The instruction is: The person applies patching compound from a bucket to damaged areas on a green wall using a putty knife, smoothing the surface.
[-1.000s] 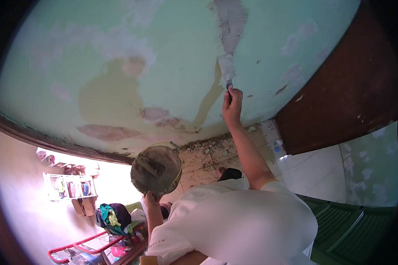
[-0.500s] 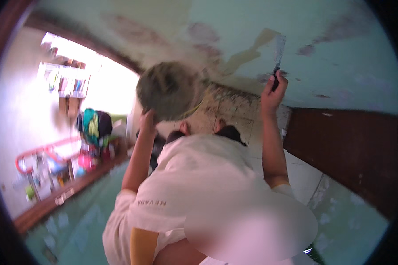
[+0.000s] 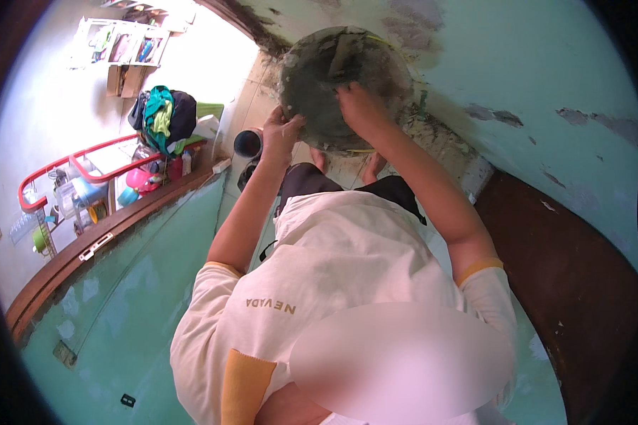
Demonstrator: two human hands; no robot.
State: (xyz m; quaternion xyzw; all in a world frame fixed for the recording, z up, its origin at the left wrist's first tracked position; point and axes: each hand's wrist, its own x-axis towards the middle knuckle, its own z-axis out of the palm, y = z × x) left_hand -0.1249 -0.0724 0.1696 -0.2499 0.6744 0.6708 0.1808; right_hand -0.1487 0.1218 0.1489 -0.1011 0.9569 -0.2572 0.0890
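My left hand (image 3: 281, 133) is closed on the near left edge of the basin (image 3: 298, 69), thumb lapped over the rim and fingers going out of sight below it; I judge that this grip takes the weight and steadies the basin, leaving the other arm free to reach in. My right hand (image 3: 362, 108) is over the basin's inside, knuckles up and fingers curled down towards the grey stuff; how far those fingers are closed, and whether they have hold of a tool, I cannot tell, since the hand itself hides it.

The basin is out in front of me, above my feet (image 3: 319, 160) and near the wall (image 3: 546, 67); held there, I think, it lies within reach of both arms, with its open top turned up to my view. A yellow strand (image 3: 381, 40) runs along its far rim; dried smears coat the inside.

The wall is pale green with bare patches (image 3: 494, 114); rubble (image 3: 441, 144) lies along its foot, to the right of the basin; a dark pot (image 3: 248, 144) stands just left of my left forearm; farther left, clothes (image 3: 164, 122) are heaped by a red rail (image 3: 85, 161).
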